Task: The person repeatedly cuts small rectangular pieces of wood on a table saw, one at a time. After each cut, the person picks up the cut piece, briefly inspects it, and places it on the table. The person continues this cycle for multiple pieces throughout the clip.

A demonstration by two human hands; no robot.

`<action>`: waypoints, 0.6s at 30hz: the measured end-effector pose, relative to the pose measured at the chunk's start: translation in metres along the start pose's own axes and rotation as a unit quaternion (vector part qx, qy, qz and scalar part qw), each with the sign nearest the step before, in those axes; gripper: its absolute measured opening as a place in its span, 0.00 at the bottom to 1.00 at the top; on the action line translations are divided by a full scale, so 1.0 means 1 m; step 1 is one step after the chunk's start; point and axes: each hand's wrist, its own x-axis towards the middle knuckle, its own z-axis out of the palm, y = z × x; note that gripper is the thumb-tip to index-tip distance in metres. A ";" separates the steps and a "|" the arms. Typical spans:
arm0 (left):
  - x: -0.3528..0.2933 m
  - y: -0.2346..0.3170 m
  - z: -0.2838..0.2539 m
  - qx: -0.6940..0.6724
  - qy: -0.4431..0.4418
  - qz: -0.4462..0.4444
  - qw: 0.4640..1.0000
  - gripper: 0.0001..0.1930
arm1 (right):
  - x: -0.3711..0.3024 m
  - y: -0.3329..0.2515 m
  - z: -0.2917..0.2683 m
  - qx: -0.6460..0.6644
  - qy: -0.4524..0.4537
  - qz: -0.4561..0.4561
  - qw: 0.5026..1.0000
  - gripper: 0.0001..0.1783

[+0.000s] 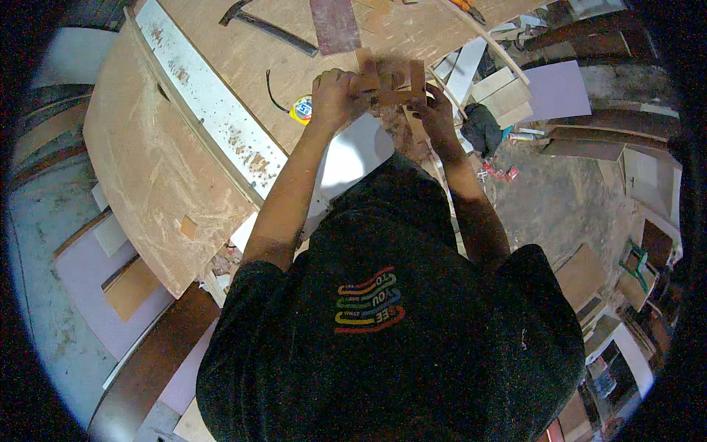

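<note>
Both my hands hold a small brown wooden frame [417, 75] over the workbench [283, 70]. It looks made of several short flat pieces, with gaps between them. At its left end my left hand [340, 97] is closed, knuckles up. My right hand [437, 118] grips the right end with bent fingers. Just left of my left hand lies a yellow tape measure [301, 108] with a black strap. A white panel [357, 153] sits below the frame, close to my body. How the frame's pieces join is too blurred to tell.
On the bench lie a hammer [271, 31], a dark red board [334, 28] and a long white strip [210, 92] strewn with chips. Orange-handled pliers [471, 10] are at the far edge. To the right are stacked offcuts [502, 94], a black bag [482, 130] and a lilac panel [556, 90].
</note>
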 end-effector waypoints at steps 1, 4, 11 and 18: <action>0.000 0.000 0.001 -0.001 -0.015 -0.005 1.000 0.27 | 0.000 0.001 -0.001 -0.006 -0.003 -0.005 1.000 0.29; 0.000 0.000 0.001 -0.005 0.065 0.031 0.997 0.21 | 0.004 0.003 -0.004 -0.022 -0.012 -0.009 1.000 0.28; -0.001 0.009 -0.001 0.022 0.046 0.024 0.998 0.21 | 0.010 0.007 -0.020 -0.025 -0.002 0.002 1.000 0.30; -0.007 0.011 -0.012 -0.029 0.071 0.043 0.996 0.19 | 0.004 0.001 -0.025 0.009 0.036 -0.018 0.999 0.27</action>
